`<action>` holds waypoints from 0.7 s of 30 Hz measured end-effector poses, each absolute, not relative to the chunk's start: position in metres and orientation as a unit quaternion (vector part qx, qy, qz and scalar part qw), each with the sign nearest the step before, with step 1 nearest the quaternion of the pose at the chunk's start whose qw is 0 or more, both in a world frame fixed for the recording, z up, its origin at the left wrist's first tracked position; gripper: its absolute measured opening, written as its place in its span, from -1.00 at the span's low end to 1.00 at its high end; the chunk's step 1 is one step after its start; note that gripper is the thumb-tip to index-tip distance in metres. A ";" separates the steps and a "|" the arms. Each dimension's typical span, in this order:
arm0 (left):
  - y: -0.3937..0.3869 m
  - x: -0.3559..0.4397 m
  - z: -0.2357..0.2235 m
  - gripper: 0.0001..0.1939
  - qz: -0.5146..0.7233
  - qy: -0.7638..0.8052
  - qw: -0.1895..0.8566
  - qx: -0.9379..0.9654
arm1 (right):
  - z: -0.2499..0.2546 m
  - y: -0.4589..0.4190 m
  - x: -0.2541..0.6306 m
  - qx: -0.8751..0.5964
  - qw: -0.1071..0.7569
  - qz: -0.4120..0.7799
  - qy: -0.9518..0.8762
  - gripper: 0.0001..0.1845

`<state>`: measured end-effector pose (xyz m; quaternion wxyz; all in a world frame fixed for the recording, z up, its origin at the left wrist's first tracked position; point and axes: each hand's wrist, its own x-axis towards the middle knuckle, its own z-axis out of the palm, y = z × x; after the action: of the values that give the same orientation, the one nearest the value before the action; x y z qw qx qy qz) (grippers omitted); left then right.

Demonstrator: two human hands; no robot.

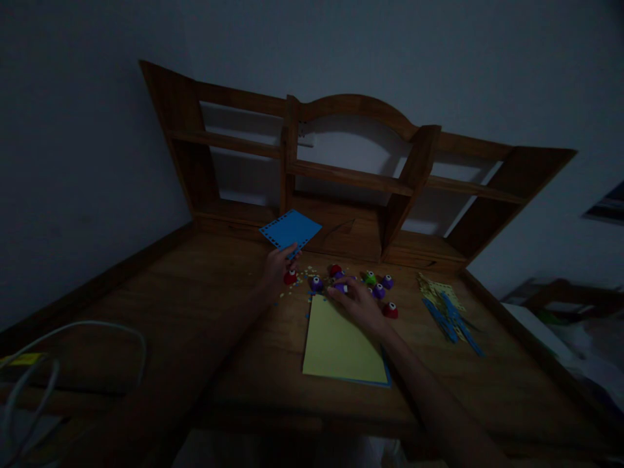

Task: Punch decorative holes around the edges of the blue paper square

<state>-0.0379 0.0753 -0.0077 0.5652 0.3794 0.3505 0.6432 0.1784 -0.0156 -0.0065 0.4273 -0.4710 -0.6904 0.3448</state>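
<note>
1. Nearest to where I stood, a white cable curved over the left front of the desk.
2. A yellow sheet lay flat before the person, with a blue edge peeping out beneath it.
3. Over the far end of that sheet reached the right hand. Its fingers were bent, thumb and forefinger a little apart, at a purple punch; in that gloom I couldn't tell whether they gripped it or merely touched it.
4. Just right of that hand sat a red punch, and farther right lay a loose heap of blue strips and yellow scraps.
5. The left hand was raised, its fingers closed on the near edge of a blue card, pinching it. The card was tilted, clear of the desk, with square holes along its left-hand edges.
6. Below and beside that hand stood another red one, among tiny paper bits.
7. Beyond the right hand was a green punch, purple ones close by.
8. Behind everything rose the wooden shelf, against a pale wall.
</note>
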 end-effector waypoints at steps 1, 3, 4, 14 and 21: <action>0.075 -0.038 -0.008 -0.71 0.642 0.350 0.565 0.383 | -0.005 -0.015 0.178 -0.471 0.436 0.324 -0.695 -0.64; 0.074 -0.038 -0.009 -0.71 0.637 0.345 0.566 0.393 | -0.003 -0.016 0.176 -0.466 0.448 0.325 -0.690 -0.64; 0.075 -0.038 -0.009 -0.71 0.635 0.343 0.567 0.397 | -0.003 -0.016 0.176 -0.460 0.451 0.348 -0.682 -0.64; 0.075 -0.037 -0.011 -0.68 0.623 0.388 0.514 0.443 | 0.001 -0.021 0.172 -0.425 0.445 0.388 -0.686 -0.67; 0.065 -0.035 -0.008 -0.66 0.583 0.431 0.420 0.546 | 0.007 -0.025 0.175 -0.440 0.478 0.260 -0.714 -0.66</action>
<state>-0.0353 0.0652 -0.0076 0.4202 0.5460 0.4313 0.5825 0.1748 -0.0247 0.0069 0.4785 -0.4398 -0.7140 0.2605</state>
